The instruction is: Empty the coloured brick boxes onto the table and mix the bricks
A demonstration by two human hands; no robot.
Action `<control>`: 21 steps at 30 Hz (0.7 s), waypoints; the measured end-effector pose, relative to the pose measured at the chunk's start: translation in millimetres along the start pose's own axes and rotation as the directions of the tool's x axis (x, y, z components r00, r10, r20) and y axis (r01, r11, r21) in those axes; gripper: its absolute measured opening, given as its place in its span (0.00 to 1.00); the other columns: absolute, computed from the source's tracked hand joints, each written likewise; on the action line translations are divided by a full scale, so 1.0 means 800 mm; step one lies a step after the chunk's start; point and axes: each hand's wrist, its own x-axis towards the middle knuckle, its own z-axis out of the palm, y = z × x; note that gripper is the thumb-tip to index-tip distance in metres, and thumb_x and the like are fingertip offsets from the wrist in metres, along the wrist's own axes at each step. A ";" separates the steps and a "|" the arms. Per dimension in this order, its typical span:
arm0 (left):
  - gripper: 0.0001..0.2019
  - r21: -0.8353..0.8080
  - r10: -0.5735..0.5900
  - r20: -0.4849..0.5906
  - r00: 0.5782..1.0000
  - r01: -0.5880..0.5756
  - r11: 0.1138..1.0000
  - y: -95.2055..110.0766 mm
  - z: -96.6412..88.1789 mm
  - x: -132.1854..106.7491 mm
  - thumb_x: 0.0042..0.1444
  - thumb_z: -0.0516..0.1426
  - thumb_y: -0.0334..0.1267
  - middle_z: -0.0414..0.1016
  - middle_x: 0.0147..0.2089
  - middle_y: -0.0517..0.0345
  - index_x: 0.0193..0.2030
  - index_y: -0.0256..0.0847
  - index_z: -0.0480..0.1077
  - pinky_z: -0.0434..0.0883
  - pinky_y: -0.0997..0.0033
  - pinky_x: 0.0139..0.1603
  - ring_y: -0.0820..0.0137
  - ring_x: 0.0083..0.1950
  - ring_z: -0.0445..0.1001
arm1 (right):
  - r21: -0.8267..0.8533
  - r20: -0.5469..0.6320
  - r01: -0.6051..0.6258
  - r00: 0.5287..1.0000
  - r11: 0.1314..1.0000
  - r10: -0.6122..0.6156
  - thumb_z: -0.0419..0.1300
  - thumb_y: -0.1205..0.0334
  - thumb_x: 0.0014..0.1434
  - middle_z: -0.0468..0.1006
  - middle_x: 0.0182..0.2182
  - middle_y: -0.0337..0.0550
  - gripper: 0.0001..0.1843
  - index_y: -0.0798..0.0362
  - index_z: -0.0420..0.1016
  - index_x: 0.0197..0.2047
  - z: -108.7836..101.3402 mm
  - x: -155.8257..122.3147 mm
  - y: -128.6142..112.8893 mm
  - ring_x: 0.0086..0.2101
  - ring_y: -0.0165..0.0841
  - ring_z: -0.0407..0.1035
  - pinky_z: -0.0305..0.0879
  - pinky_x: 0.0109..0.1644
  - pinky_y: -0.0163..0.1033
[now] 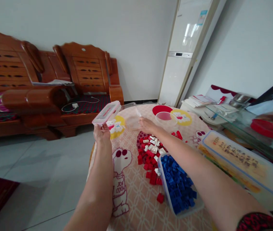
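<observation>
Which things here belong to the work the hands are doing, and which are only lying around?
In the work:
- left hand holding the pink-rimmed lid
- right hand on a clear container
- red and white bricks
- box of blue bricks

Lying about:
- large lidded box
- round clear tub
- papers
- wooden sofa

White walls, wooden sofa [54, 83], tiled floor [42, 166]

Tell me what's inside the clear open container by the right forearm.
The clear container is filled with blue bricks, piled to its rim. Whatever lies beneath the top layer is covered, and the right forearm hides its far edge.
</observation>
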 end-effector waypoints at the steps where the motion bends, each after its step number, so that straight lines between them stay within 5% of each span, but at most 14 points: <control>1: 0.05 -0.019 0.003 -0.011 1.000 -0.003 1.000 -0.002 0.002 0.001 0.67 0.53 0.37 0.71 0.38 0.55 0.40 0.40 0.68 0.76 0.83 0.28 0.75 0.38 0.76 | 0.004 -0.047 0.001 0.999 1.000 -0.001 0.57 0.66 0.64 0.77 0.53 0.56 0.12 0.60 0.79 0.47 -0.005 -0.009 0.005 0.48 0.38 0.74 0.69 0.55 0.39; 4: 0.05 -0.096 -0.011 -0.011 1.000 0.010 0.995 -0.015 0.017 -0.008 0.68 0.51 0.33 0.72 0.37 0.57 0.42 0.42 0.67 0.77 0.83 0.32 0.77 0.37 0.76 | 0.039 -0.204 -0.100 0.973 0.994 0.106 0.53 0.66 0.66 0.75 0.52 0.55 0.14 0.59 0.77 0.49 -0.026 -0.045 0.027 0.49 0.37 0.73 0.67 0.57 0.39; 6: 0.05 -0.140 -0.036 0.040 0.999 0.041 0.989 -0.028 0.030 -0.018 0.66 0.52 0.31 0.74 0.37 0.58 0.41 0.42 0.67 0.77 0.83 0.35 0.78 0.35 0.76 | 0.089 -0.332 -0.250 0.905 0.964 0.265 0.52 0.66 0.65 0.74 0.54 0.55 0.15 0.59 0.76 0.51 -0.040 -0.074 0.046 0.52 0.38 0.70 0.65 0.59 0.40; 9: 0.05 -0.142 -0.079 0.108 0.991 0.094 0.985 -0.052 0.047 -0.035 0.64 0.53 0.28 0.74 0.35 0.60 0.40 0.42 0.66 0.76 0.82 0.37 0.79 0.32 0.74 | 0.134 -0.373 -0.568 0.730 0.812 0.572 0.50 0.65 0.67 0.72 0.56 0.58 0.17 0.59 0.76 0.51 -0.053 -0.115 0.078 0.53 0.43 0.70 0.66 0.59 0.45; 13: 0.06 0.003 -0.121 0.142 0.982 0.122 0.993 -0.079 0.057 -0.047 0.59 0.55 0.26 0.69 0.29 0.66 0.37 0.41 0.63 0.76 0.79 0.38 0.81 0.27 0.70 | 0.106 -0.213 -0.828 0.522 0.551 0.826 0.49 0.66 0.67 0.73 0.54 0.63 0.19 0.63 0.76 0.54 -0.043 -0.147 0.109 0.52 0.45 0.72 0.69 0.53 0.43; 21: 0.10 0.425 -0.109 0.099 0.989 0.057 0.903 -0.097 0.041 -0.052 0.46 0.58 0.26 0.67 0.27 0.67 0.32 0.40 0.60 0.75 0.74 0.34 0.78 0.25 0.69 | 0.088 -0.103 -0.885 0.448 0.457 0.888 0.49 0.71 0.64 0.76 0.52 0.64 0.22 0.63 0.77 0.55 0.002 -0.157 0.137 0.52 0.45 0.74 0.70 0.50 0.41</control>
